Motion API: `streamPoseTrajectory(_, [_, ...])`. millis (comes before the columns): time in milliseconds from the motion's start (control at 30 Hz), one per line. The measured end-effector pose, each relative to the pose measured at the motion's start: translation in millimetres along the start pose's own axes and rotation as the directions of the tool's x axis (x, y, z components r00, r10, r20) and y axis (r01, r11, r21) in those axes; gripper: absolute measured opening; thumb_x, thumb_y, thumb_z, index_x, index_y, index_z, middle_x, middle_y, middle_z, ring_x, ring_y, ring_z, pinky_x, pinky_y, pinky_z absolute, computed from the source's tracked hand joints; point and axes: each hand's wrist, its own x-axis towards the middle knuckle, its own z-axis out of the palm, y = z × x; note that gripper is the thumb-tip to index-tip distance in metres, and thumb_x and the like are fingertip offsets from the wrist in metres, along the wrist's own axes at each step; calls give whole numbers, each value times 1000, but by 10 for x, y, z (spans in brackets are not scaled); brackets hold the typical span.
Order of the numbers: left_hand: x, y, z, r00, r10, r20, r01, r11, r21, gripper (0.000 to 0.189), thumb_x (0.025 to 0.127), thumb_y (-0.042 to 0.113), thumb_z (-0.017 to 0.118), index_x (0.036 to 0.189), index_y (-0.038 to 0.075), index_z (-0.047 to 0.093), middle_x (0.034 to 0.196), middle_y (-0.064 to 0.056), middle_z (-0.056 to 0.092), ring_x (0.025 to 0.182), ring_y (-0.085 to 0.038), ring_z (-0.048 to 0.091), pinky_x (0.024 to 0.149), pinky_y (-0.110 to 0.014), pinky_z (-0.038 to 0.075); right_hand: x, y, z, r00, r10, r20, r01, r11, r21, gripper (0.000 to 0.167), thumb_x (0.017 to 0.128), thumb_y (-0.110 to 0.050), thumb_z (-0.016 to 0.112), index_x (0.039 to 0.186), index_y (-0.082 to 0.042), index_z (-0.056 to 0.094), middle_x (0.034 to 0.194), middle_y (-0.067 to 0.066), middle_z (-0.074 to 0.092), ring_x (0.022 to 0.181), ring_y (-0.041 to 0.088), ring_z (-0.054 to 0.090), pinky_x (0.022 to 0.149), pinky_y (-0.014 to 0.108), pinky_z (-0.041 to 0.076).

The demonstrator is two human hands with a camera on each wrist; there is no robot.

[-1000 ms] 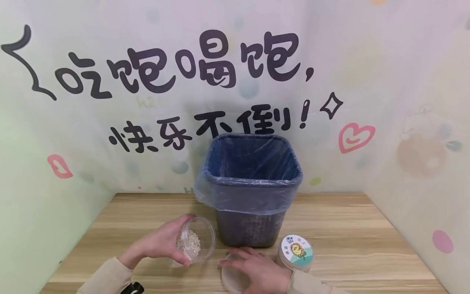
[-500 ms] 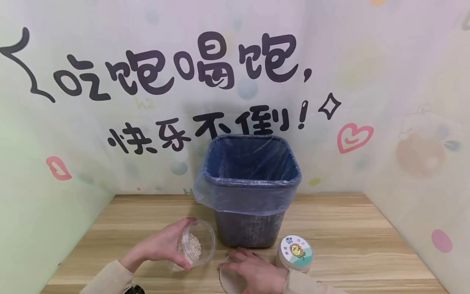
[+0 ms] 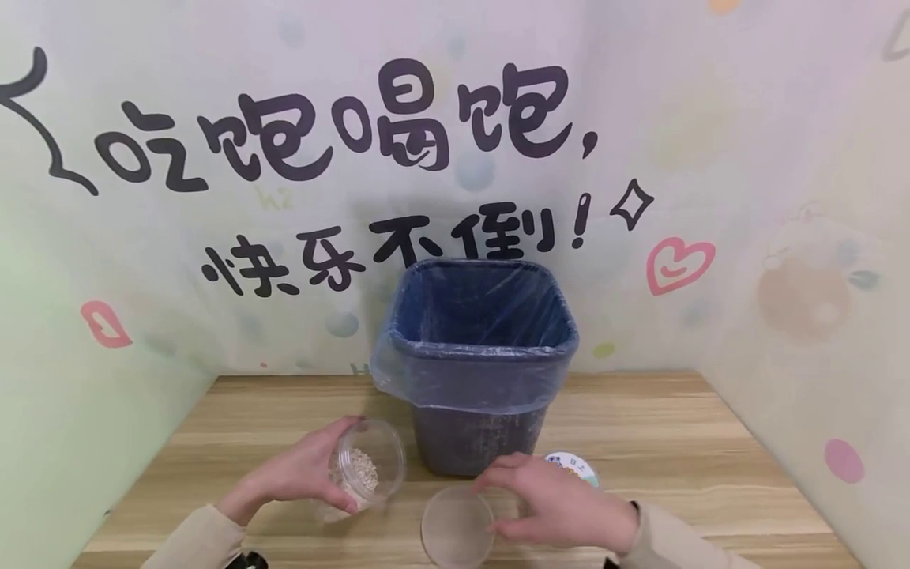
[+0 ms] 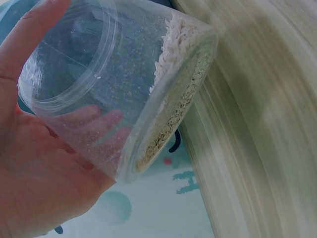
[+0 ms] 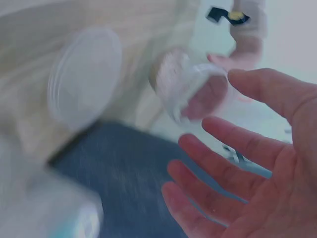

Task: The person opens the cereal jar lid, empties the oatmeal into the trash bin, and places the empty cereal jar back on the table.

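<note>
My left hand [image 3: 302, 472] grips a clear plastic jar [image 3: 389, 462], fingers and thumb around its side. The jar has no lid on and leans with its mouth toward the right. Pale flakes [image 4: 173, 47] lie at its bottom in the left wrist view. A round translucent lid [image 3: 457, 528] rests flat on the table in front of the bin. My right hand [image 3: 558, 502] hovers just right of the lid, holding nothing; the right wrist view shows its fingers [image 5: 233, 139] spread and loosely bent. Behind it sits a second jar with a printed label [image 3: 569, 462], mostly hidden.
A dark bin [image 3: 479, 435] with a thin clear bag over its rim stands at the middle of the table, against the wall. The wood-grain table [image 3: 654, 442] extends to both sides. A backdrop [image 3: 341, 47] with large dark characters encloses the table's back and sides.
My right hand was on the lid; it has let go, risen and shifted right, now covering much of the second jar. The left hand keeps hold of its jar at nearly the same spot.
</note>
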Motion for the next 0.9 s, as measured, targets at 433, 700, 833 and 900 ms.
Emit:
streamPoseTrajectory(433, [-49, -150, -69, 998, -53, -44, 53, 998, 14, 99, 56, 31, 92, 130, -11, 41, 121, -23, 56, 106, -44, 55, 88, -51, 47, -439, 565, -856, 982, 177, -70, -181, 982, -57, 24, 85, -17, 72, 105, -5, 67, 101, 2, 69, 92, 22, 64, 79, 41, 53])
streamPoseTrajectory(700, [-69, -204, -99, 995, -80, -51, 80, 997, 0, 100, 56, 30, 92, 129, -13, 41, 118, -26, 56, 104, -46, 55, 87, -55, 47, -310, 952, -1250, 957, 262, -125, -265, 964, -7, 22, 88, -12, 69, 107, -2, 65, 103, 5, 67, 96, 27, 63, 80, 46, 53])
streamPoseTrajectory(833, [-80, -206, -106, 994, -92, -53, 92, 996, -1, 100, 56, 30, 92, 129, -14, 41, 119, -26, 56, 106, -46, 54, 88, -56, 46, -177, 1101, -1382, 952, 241, -190, -243, 970, 15, 20, 87, -7, 68, 106, 0, 65, 101, 8, 68, 94, 29, 64, 78, 47, 54])
streamPoseTrajectory(900, [-88, -208, -111, 994, -96, -55, 97, 995, 3, 100, 56, 31, 92, 129, -14, 41, 119, -25, 56, 106, -46, 54, 88, -55, 46, -110, 1151, -1444, 945, 258, -203, -257, 966, 34, 18, 89, -6, 66, 106, 0, 66, 102, 9, 68, 95, 29, 64, 79, 47, 54])
